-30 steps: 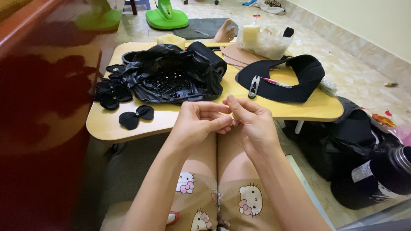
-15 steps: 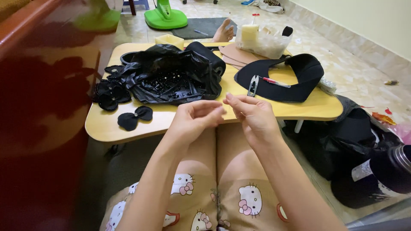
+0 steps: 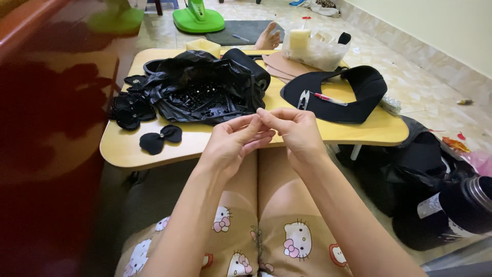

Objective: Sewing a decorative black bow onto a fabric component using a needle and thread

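My left hand (image 3: 233,141) and my right hand (image 3: 294,131) meet fingertip to fingertip over the front edge of a low yellow table (image 3: 205,141). Both pinch something very small between thumb and forefinger; it is too small to make out. Just beyond my fingers lies a crumpled black plastic bag (image 3: 200,90) with several black beads in it. A black fabric bow (image 3: 160,138) rests on the table left of my left hand. A black curved visor-shaped piece (image 3: 353,95) with a red-tipped pen (image 3: 329,98) and small snips (image 3: 303,98) lies to the right.
More black fabric flowers (image 3: 125,107) sit at the table's left edge. A clear plastic tub (image 3: 315,48) stands at the back. A person's bare foot (image 3: 267,37) shows behind the table. Black bags (image 3: 410,169) and a dark bottle (image 3: 461,208) lie on the floor right. A dark red cabinet (image 3: 41,143) stands left.
My hands have lifted slightly toward the table edge, and their fingertips have come closer together. The view has tilted a little lower over my lap.
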